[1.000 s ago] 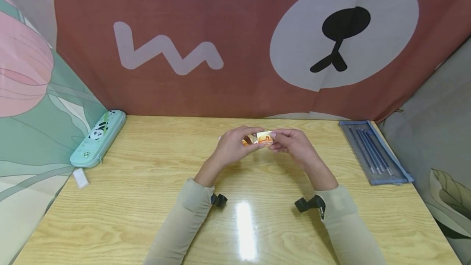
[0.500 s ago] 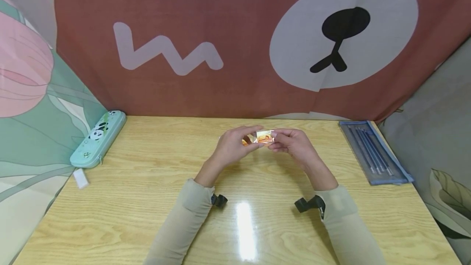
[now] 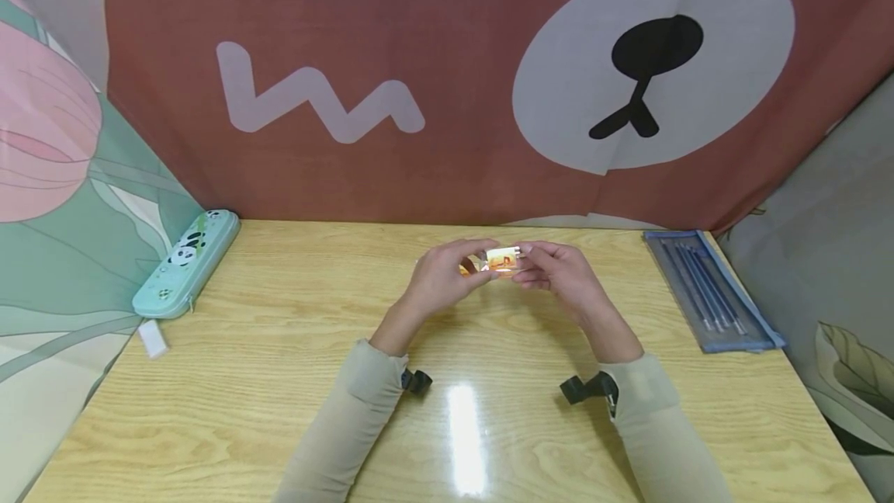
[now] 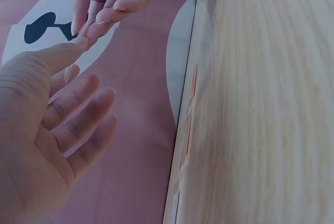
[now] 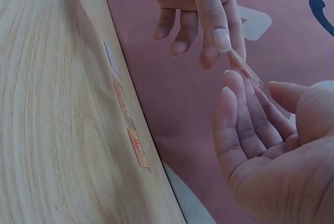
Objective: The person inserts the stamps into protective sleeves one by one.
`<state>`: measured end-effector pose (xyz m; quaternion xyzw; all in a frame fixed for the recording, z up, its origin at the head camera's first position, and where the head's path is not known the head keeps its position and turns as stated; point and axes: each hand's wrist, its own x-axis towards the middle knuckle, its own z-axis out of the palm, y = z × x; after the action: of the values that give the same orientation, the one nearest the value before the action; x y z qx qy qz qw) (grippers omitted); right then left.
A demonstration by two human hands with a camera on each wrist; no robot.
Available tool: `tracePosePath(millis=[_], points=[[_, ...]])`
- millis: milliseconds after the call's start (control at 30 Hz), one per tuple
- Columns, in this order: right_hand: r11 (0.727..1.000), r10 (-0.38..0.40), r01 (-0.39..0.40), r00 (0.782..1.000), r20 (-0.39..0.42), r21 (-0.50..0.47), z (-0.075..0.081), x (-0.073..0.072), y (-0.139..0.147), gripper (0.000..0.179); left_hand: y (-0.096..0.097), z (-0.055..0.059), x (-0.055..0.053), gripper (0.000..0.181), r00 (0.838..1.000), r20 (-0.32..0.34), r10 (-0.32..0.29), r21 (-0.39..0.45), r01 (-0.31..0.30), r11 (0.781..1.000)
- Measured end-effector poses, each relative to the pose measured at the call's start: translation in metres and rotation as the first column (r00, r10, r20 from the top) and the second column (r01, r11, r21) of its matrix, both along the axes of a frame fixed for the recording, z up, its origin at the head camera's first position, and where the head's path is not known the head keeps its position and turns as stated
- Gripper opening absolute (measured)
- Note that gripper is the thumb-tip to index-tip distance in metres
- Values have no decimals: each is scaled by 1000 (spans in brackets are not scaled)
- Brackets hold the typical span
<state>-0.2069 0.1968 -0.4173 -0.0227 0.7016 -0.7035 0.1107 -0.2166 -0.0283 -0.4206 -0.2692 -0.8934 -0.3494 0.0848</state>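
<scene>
Above the table's far half, my left hand (image 3: pixel 443 278) pinches a small flat packet (image 3: pixel 501 258) by its left end, between thumb and index finger. The packet has a glossy white-and-orange print. My right hand (image 3: pixel 562 274) is at the packet's right end. In the right wrist view, the packet (image 5: pixel 246 68) shows nearly edge-on. There the right thumb (image 5: pixel 287 94) stands slightly apart from it, and the right fingers lie behind or touching its lower end; contact is hard to tell. Flat orange-printed packets (image 5: pixel 136 148) lie in a row on the table beyond the hands, mostly hidden in the head view.
A light-green panda pencil case (image 3: pixel 187 264) stands at the table's left back, with a small white block (image 3: pixel 153 338) before it. At the right edge lies a blue-edged clear zip pouch (image 3: pixel 712 289) of pencils. A bear-print cloth (image 3: pixel 447 177) hangs behind the wooden table (image 3: pixel 279 410).
The right thumb has drawn back from the packet's face to its upper right corner, uncovering that corner. The left hand's hold and the packet's place have hardly changed.
</scene>
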Motion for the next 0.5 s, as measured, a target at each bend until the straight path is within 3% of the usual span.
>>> tracePosePath(millis=[500], points=[[999,15,-15,1000,9,52,1,2,-5,43,1,-2,0,42,1000,16,2,-6,-2,1000]])
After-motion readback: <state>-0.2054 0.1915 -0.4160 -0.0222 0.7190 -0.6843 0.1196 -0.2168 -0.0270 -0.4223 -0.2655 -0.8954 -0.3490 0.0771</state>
